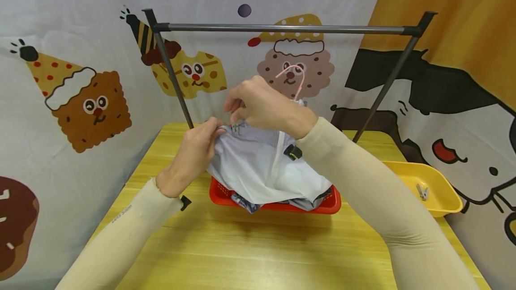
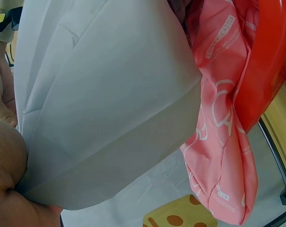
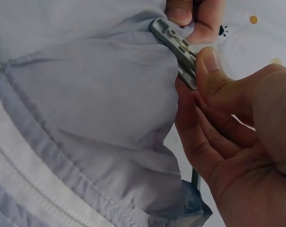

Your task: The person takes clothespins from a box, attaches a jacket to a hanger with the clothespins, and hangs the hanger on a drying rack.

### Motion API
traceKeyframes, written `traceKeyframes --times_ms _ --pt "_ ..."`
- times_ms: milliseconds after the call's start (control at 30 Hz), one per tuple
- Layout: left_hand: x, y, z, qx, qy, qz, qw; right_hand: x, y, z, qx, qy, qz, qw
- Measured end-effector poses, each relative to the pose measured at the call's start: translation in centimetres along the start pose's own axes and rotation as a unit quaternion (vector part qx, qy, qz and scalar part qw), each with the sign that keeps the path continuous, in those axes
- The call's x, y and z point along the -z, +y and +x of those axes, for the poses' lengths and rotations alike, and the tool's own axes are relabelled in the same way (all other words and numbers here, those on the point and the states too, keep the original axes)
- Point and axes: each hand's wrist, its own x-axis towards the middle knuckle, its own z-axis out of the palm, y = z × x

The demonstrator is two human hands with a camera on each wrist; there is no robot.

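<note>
A light grey garment with a white zip (image 1: 264, 164) hangs in front of me on a pink hanger (image 1: 299, 86), whose hook rises above the cloth. With its fingertips my left hand (image 1: 195, 155) pinches the garment's upper left edge. My right hand (image 1: 266, 106) pinches a grey clothespin (image 3: 173, 45) between thumb and fingers. In the right wrist view the clothespin's jaws lie on the gathered cloth edge, right beside the left hand's fingertips (image 3: 180, 14). Much of the hanger is hidden inside the garment.
Below the garment stands a red basket (image 1: 215, 196) with more clothes, including a pink lettered cloth (image 2: 223, 118). A yellow tray (image 1: 443, 198) holding clothespins (image 1: 422, 192) is at right. Behind spans a grey rack bar (image 1: 282, 28) above the wooden table (image 1: 242, 254).
</note>
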Motion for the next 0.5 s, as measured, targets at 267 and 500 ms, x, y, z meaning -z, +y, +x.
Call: traceKeyframes --times_ms 267,500 --pt "-0.06 0.02 -0.07 0.001 -0.001 0.004 1.0 -0.51 -0.13 0.05 -0.006 -0.012 -0.028 0.9995" --pt "-0.05 -0.01 -0.16 0.004 -0.002 -0.001 1.0 -0.75 -0.18 -0.09 0.005 -0.006 -0.027 0.9996"
